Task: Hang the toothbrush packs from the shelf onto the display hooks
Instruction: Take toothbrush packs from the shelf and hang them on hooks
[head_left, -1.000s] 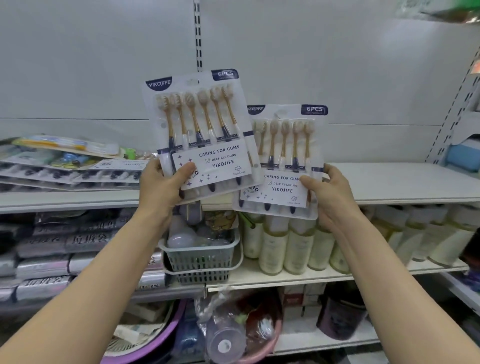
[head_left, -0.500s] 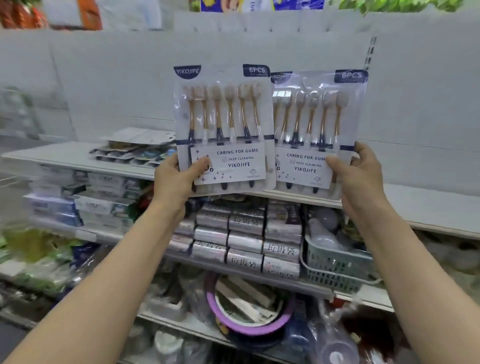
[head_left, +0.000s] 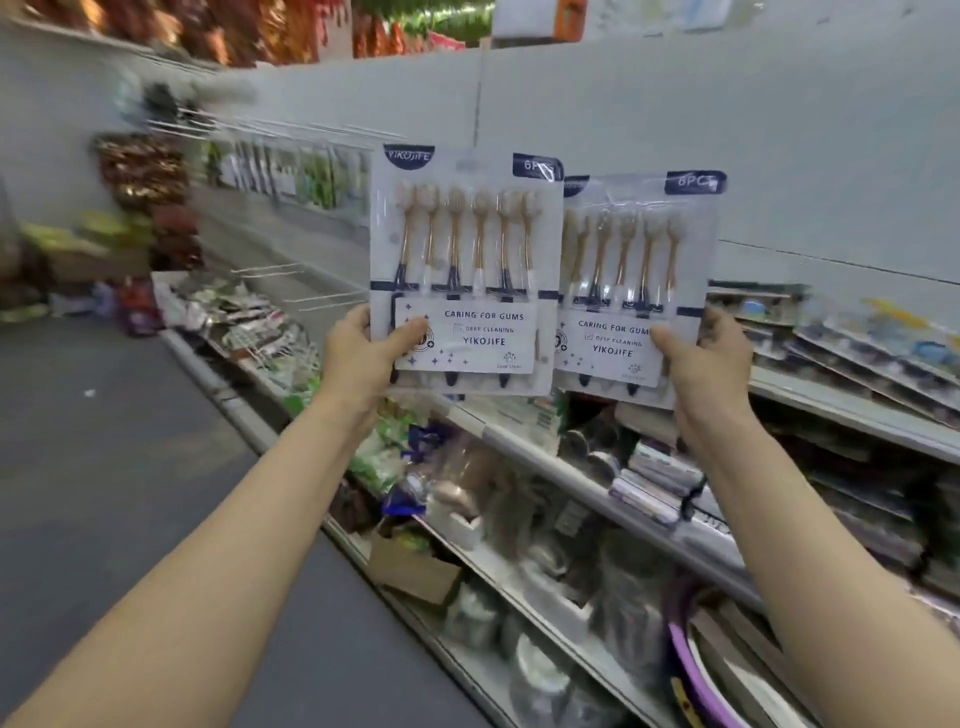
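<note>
I hold two white six-brush toothbrush packs upright in front of me. My left hand (head_left: 358, 358) grips the left toothbrush pack (head_left: 465, 249) by its lower left corner, thumb on the front. My right hand (head_left: 706, 364) grips the right toothbrush pack (head_left: 641, 260) by its lower right corner. The left pack overlaps the right one's left edge. Bare wire display hooks (head_left: 306, 299) stick out of the white back panel to the left of the packs. More hooks higher up (head_left: 270, 156) carry hanging goods. More toothbrush packs (head_left: 878, 338) lie flat on the shelf at the right.
A long shelving unit (head_left: 519, 441) runs from far left to near right, crowded with packets, boxes and bottles. A cardboard box (head_left: 410, 571) sits on the lowest level. The grey aisle floor (head_left: 104, 441) lies to the left. The view is blurred by motion.
My view has swung further left along the aisle, bringing the display hooks into sight. Both hands keep their grip on the packs, which stay raised side by side.
</note>
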